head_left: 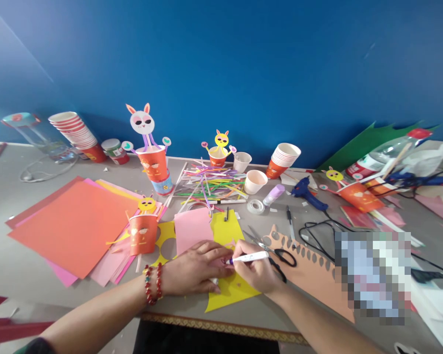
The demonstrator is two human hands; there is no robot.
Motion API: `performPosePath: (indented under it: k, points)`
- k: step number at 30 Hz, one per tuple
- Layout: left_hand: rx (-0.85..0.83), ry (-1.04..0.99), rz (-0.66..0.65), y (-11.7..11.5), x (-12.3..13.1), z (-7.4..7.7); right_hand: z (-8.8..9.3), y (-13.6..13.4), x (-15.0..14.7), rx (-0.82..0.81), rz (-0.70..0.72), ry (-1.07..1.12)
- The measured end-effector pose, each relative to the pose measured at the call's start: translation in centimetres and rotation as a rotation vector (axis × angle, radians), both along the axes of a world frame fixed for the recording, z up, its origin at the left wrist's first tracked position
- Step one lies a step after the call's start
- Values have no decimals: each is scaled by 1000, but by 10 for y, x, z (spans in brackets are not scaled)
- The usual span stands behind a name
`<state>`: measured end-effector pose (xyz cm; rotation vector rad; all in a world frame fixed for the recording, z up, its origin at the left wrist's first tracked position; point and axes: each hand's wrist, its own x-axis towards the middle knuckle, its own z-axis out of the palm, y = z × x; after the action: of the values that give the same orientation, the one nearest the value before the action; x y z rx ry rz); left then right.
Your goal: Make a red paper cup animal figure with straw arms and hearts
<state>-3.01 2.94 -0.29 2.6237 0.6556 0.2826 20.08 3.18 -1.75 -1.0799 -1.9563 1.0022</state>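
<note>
Backdrop: blue wall (221,59). Below it, my grey table (22,196), with an orange sheet (70,226) topping a fanned stack of coloured paper on the left. Right of my right hand, a peach sheet (310,280) with a row of cut-outs along its far edge. Directly before me, a yellow sheet (227,297), partly beneath both hands; a larger pink sheet (194,228) lies beyond my left hand.

Left hand (199,268): palm down, fingers reaching rightward over the work, thumb apart from them. Not clasped round anything that I can see; fingers appear to steady the paper from above. Red beaded bracelet (159,282) on that wrist.

Right hand (256,273): thumb and fingers pinched together on a white marker (253,256), near its writing end.

Scissors (276,251) lie just beyond and right of the right hand, partly over the peach sheet.

Key relation: marker's long axis runs almost straight across me, purple tip leftward, tail rightward and slightly farther off. A small pink piece (217,264) lies left of the pinch, over the yellow sheet, partly covered by the left fingers; left hand is the nearer. Tip is at the piece's right portion, beside dark marks; contact cannot be confirmed.
</note>
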Motion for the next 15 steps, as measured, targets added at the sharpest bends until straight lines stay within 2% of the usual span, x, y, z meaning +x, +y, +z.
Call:
performPosePath:
  k: [15]
  points:
    - [2,-18,3,0,0,-2,5,0,-1,43,-69,47]
